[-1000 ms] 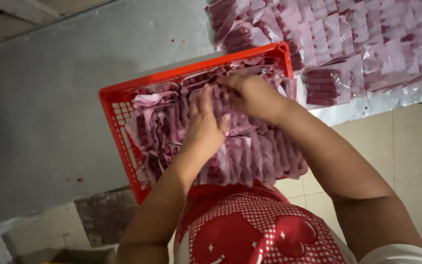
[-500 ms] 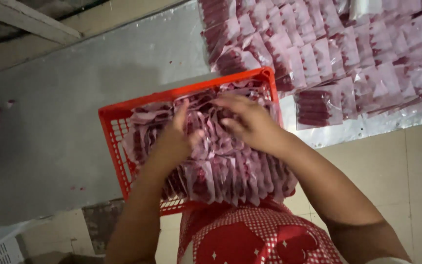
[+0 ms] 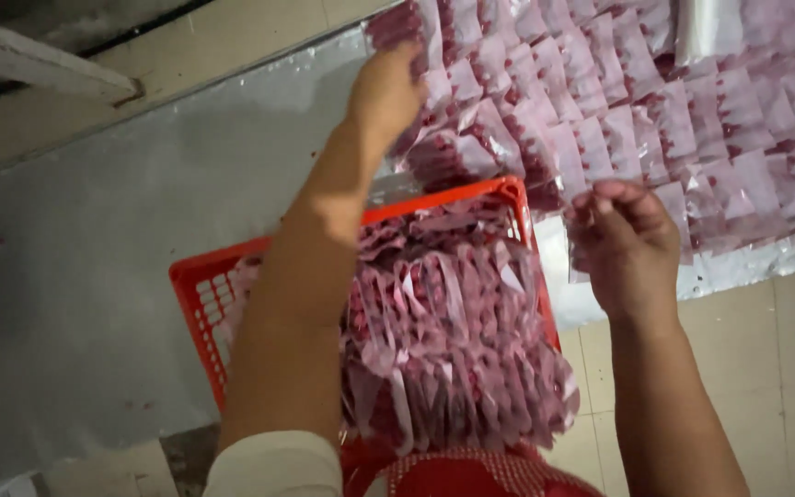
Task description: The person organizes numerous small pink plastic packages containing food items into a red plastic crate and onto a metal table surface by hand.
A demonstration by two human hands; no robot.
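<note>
Overhead, left hand [image 3: 386,92] stretched past the heaped red basket [image 3: 197,285] onto pink sachets [image 3: 600,120] spread on the table [image 3: 121,230], grip unclear; right hand [image 3: 626,241] pinched shut on one sachet. Overfilled heap beneath seemed likely to spill if brushed.

One red plastic basket [image 3: 197,285] sits on one grey table [image 3: 94,304]. Two hands are in view, the left hand [image 3: 386,90] and the right hand [image 3: 630,241]. The small pink packets [image 3: 618,110] are too many and too overlapped to count.
</note>
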